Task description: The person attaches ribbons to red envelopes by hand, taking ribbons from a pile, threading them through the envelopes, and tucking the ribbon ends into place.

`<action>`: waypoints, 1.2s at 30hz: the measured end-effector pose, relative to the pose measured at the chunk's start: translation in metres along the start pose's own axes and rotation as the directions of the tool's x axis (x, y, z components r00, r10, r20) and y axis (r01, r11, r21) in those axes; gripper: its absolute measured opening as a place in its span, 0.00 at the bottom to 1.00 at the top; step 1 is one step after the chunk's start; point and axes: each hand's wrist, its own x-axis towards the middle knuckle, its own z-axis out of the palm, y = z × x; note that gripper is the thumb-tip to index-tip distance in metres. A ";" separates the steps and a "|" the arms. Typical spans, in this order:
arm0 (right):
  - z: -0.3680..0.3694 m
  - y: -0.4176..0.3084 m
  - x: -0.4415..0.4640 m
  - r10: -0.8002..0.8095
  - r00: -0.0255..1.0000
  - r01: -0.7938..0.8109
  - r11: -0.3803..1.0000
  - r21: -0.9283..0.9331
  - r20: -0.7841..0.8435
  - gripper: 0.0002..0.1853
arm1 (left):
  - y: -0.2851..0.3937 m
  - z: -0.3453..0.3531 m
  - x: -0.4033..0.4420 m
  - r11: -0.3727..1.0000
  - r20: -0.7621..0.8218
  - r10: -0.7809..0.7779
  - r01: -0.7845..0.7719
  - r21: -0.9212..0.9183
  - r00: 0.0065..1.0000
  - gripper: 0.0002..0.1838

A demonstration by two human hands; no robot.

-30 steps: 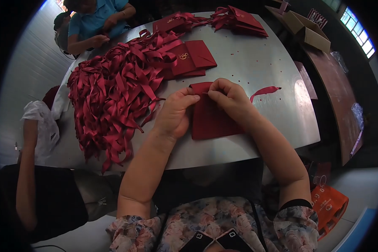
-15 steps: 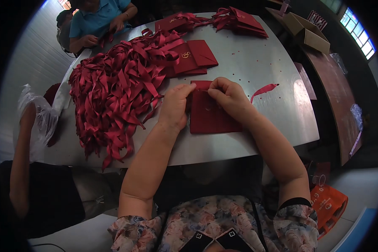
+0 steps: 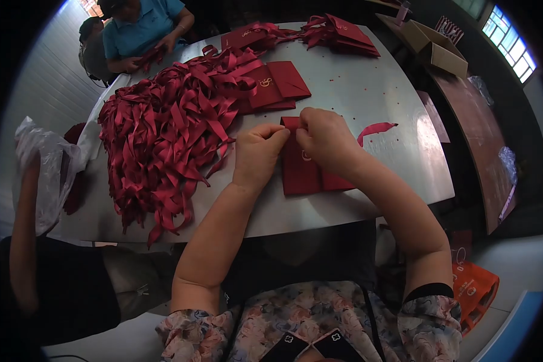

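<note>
A dark red paper bag [image 3: 300, 175] with a pale gold mark lies flat on the metal table in front of me. My left hand [image 3: 260, 151] is closed in a pinch at the bag's upper left edge. Over the bag's upper right part, my right hand [image 3: 327, 137] has its fingers pressed together; whatever is between them is hidden. A short red ribbon end [image 3: 377, 128] sticks out to the right from behind my right wrist. Left of my hands rises a big heap of red ribbons [image 3: 169, 133].
More red bags [image 3: 271, 87] lie behind the heap, with another bunch [image 3: 347, 36] at the far edge. A person in a blue shirt [image 3: 145, 27] handles something red across the table [image 3: 404, 175]. At left, someone's arm reaches into a clear plastic bag [image 3: 42, 163]. A cardboard box [image 3: 443, 51] stands right.
The bag has shifted slightly right and its gold mark now shows. My left hand has curled tighter, and my right hand has turned over the bag's top.
</note>
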 end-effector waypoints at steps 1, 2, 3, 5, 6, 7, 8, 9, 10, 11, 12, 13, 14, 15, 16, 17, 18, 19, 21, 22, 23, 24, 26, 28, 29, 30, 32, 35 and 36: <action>0.000 -0.002 0.002 -0.002 1.000 0.002 1.000 -0.005 0.000 0.08 | 0.001 0.000 0.000 0.999 0.011 0.027 -0.027 0.033 1.000 0.10; 0.001 -0.004 0.004 -0.017 1.000 0.017 0.999 -0.039 -0.003 0.07 | 0.000 0.000 0.000 0.999 0.009 0.031 -0.031 0.027 0.999 0.10; 0.001 -0.006 0.006 -0.033 0.999 0.033 0.997 -0.072 -0.006 0.07 | -0.001 -0.001 0.001 0.996 0.040 0.025 -0.021 -0.092 0.999 0.10; 0.001 -0.009 0.008 0.046 0.998 -0.046 0.999 0.007 0.040 0.07 | -0.004 -0.004 0.001 0.977 0.065 0.027 -0.013 -0.212 0.998 0.10; 0.001 -0.010 0.009 0.127 0.987 -0.135 0.987 0.085 0.094 0.06 | -0.003 -0.005 0.001 0.967 0.066 0.030 -0.012 -0.255 0.997 0.10; 0.001 -0.011 0.008 0.122 0.988 -0.130 0.988 0.081 0.097 0.06 | -0.003 -0.006 0.001 0.954 0.067 0.033 -0.011 -0.299 0.997 0.10; -0.001 -0.010 0.007 0.280 0.939 -0.339 0.857 0.388 0.200 0.06 | -0.004 -0.007 0.003 0.953 0.063 0.034 -0.013 -0.303 0.997 0.10; -0.004 -0.008 0.006 0.384 0.857 -0.514 0.593 0.620 0.344 0.06 | -0.005 -0.009 0.005 0.959 0.095 0.046 -0.018 -0.283 0.994 0.10; -0.004 -0.005 0.003 0.382 0.857 -0.514 0.596 0.617 0.345 0.06 | -0.006 -0.010 0.007 0.965 0.127 0.056 -0.021 -0.261 0.990 0.10; -0.003 0.000 0.001 0.370 0.851 -0.525 0.547 0.652 0.374 0.06 | -0.008 -0.010 0.007 0.964 0.124 0.057 -0.022 -0.263 0.991 0.10; -0.004 0.000 -0.001 0.356 0.845 -0.533 0.495 0.686 0.400 0.07 | -0.007 -0.010 0.008 0.977 0.158 0.082 -0.048 -0.208 0.984 0.10; -0.004 0.000 -0.002 0.356 0.845 -0.532 0.495 0.687 0.399 0.07 | -0.007 -0.010 0.008 0.986 0.195 0.105 -0.076 -0.151 0.975 0.10; -0.005 0.000 -0.004 0.347 0.845 -0.533 0.500 0.682 0.407 0.07 | -0.006 -0.011 0.008 0.985 0.198 0.106 -0.077 -0.151 0.974 0.10; -0.007 0.001 -0.007 0.341 0.844 -0.535 0.506 0.677 0.413 0.07 | -0.004 -0.013 0.007 0.992 0.220 0.102 -0.083 -0.092 0.970 0.09; -0.007 0.001 -0.008 0.348 0.844 -0.535 0.505 0.677 0.407 0.07 | -0.003 -0.014 0.007 0.995 0.245 0.097 -0.092 -0.032 0.965 0.09; -0.007 0.002 -0.008 0.332 0.865 -0.502 0.600 0.623 0.376 0.08 | -0.004 -0.016 0.008 0.995 0.254 0.097 -0.092 -0.034 0.962 0.09; -0.008 0.004 -0.009 0.312 0.884 -0.463 0.687 0.560 0.348 0.11 | -0.004 -0.017 0.010 0.986 0.270 0.129 -0.152 0.066 0.954 0.08; -0.010 0.007 -0.012 0.318 0.883 -0.465 0.685 0.560 0.344 0.11 | -0.006 -0.017 0.011 0.963 0.288 0.160 -0.214 0.165 0.944 0.07; -0.014 0.012 -0.016 0.124 0.953 -0.195 0.950 0.244 0.276 0.20 | -0.008 -0.015 0.012 0.905 0.290 0.242 -0.323 0.276 0.926 0.06; -0.017 0.013 -0.019 0.121 0.953 -0.192 0.950 0.247 0.277 0.20 | -0.008 -0.015 0.012 0.824 0.293 0.323 -0.420 0.381 0.900 0.04; -0.020 0.013 -0.024 0.135 0.953 -0.169 0.979 0.109 0.271 0.25 | -0.009 -0.016 0.012 0.824 0.290 0.322 -0.417 0.384 0.901 0.04; -0.022 0.014 -0.028 0.148 0.953 -0.144 0.989 -0.031 0.264 0.29 | -0.010 -0.016 0.012 0.761 0.304 0.353 -0.461 0.457 0.885 0.04; -0.020 0.020 -0.033 0.144 0.954 -0.134 0.990 -0.053 0.262 0.31 | -0.010 -0.016 0.012 0.691 0.322 0.381 -0.499 0.524 0.866 0.03; -0.019 0.023 -0.035 0.137 0.956 -0.123 0.990 -0.070 0.261 0.33 | -0.014 -0.023 0.013 0.550 0.307 0.325 -0.443 0.708 0.894 0.03; -0.020 0.024 -0.034 0.143 0.949 -0.125 0.989 -0.081 0.279 0.32 | -0.013 -0.031 0.015 0.549 0.306 0.322 -0.440 0.711 0.896 0.03; -0.021 0.025 -0.033 0.150 0.943 -0.128 0.987 -0.094 0.295 0.32 | -0.012 -0.040 0.020 0.603 0.239 0.275 -0.361 0.711 0.931 0.03; -0.025 0.022 -0.030 0.161 0.933 -0.126 0.984 -0.125 0.321 0.33 | -0.015 -0.044 0.023 0.651 0.178 0.229 -0.286 0.703 0.957 0.03; -0.041 0.019 -0.028 0.144 0.929 -0.108 0.986 -0.123 0.340 0.32 | -0.020 -0.040 0.023 0.660 0.150 0.283 -0.306 0.686 0.947 0.03; -0.049 0.021 -0.029 0.124 0.934 -0.100 0.991 -0.089 0.335 0.32 | -0.022 -0.038 0.023 0.661 0.148 0.281 -0.303 0.686 0.948 0.03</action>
